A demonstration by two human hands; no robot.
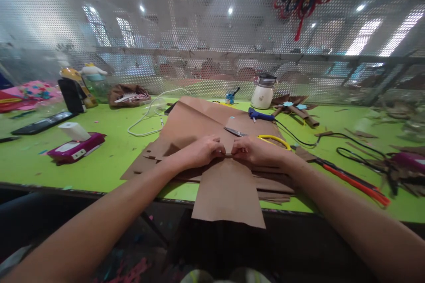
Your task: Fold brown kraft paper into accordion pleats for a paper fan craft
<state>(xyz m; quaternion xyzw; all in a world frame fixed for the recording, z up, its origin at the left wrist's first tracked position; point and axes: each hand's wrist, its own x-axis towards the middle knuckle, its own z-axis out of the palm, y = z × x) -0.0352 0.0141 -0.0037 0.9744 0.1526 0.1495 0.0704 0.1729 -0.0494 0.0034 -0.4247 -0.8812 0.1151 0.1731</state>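
Observation:
A strip of brown kraft paper (229, 194) hangs over the front edge of the table, its far end folded or rolled into a narrow band. My left hand (209, 150) pinches one end of that fold. At the other end, my right hand (250, 149) has its fingers closed on the same paper. Beneath both hands lies a stack of larger brown paper sheets (195, 119). Scissors with yellow handles (274, 140) rest on the stack just behind my right hand, blades pointing left.
A blue glue gun (260, 115) with a black cord lies behind the scissors. An orange-handled tool (355, 181) is at right. At left sit a purple power strip (78, 147) and a white cable (142, 134). A white jar (263, 93) stands at the back.

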